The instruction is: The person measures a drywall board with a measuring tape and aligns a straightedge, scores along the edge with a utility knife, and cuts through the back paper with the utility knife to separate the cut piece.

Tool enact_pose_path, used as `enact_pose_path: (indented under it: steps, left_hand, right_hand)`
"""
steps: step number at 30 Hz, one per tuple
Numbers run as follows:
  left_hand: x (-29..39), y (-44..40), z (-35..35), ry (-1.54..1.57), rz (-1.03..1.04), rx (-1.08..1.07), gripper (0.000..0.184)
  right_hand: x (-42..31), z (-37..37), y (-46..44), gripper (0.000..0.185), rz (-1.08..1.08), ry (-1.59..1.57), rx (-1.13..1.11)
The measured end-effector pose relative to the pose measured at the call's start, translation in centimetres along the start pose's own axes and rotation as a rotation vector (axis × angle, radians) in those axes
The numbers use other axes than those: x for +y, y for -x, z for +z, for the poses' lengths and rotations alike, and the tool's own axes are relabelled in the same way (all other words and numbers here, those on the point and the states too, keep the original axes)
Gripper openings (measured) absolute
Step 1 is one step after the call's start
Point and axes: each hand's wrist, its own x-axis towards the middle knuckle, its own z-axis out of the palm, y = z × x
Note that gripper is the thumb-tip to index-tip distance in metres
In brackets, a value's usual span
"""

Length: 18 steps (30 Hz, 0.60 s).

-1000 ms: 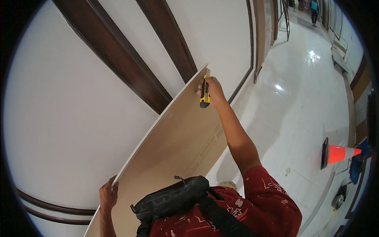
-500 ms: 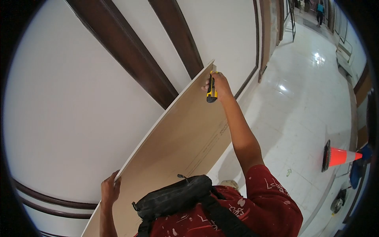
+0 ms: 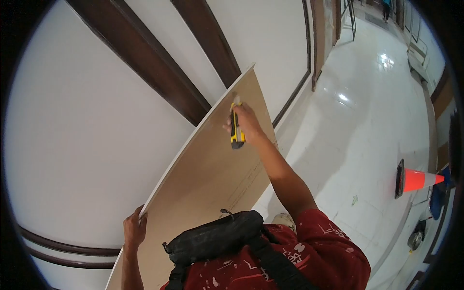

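Observation:
A large brown-faced drywall sheet (image 3: 208,164) stands tilted in front of me, its pale long edge towards the white wall. My left hand (image 3: 135,228) is closed around that edge near the lower left, fingers curled over it. In my right hand (image 3: 247,122) is a yellow and black utility knife (image 3: 237,130), gripped in front of the sheet's brown face near its upper end. The blade end points up; whether it touches the sheet I cannot tell. Faint printed lines run along the sheet's lower right part.
Dark wood trims (image 3: 159,63) cross the white wall (image 3: 87,145) on the left. An orange traffic cone (image 3: 415,180) lies sideways in view on the right, over the shiny tiled floor (image 3: 357,125). A black bag (image 3: 215,237) hangs across my chest. Far off, a person (image 3: 386,9) is partly visible.
My right hand has moved down and left over the sheet's face with the knife, away from the top end. My left hand keeps its hold on the edge.

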Motion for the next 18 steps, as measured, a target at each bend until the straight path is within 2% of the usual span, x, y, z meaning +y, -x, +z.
enact_pose_path:
  steps: [1,4,9,11,18]
  left_hand:
    - [-0.4,0.0,0.2,-0.013,-0.003,0.007,0.032]
    - [1.2,0.5,0.3,-0.026,0.011,0.018,0.032]
    - [1.3,0.6,0.2,-0.022,-0.004,0.032,0.032]
    - [1.4,0.8,-0.1,-0.015,-0.014,0.015,0.032]
    - [2.2,1.1,-1.7,-0.006,-0.031,-0.029,0.038]
  right_hand:
    - [1.3,-0.4,-0.2,0.017,-0.059,0.010,-0.050]
    - [-1.1,-3.1,-2.0,0.015,-0.109,-0.351,0.118]
    - [-6.4,-6.0,-6.1,0.015,-0.156,-0.233,0.113]
    - [-6.7,-5.9,-6.3,0.022,-0.139,-0.173,0.104]
    - [-6.5,-5.4,-7.0,0.021,-0.133,-0.133,0.119]
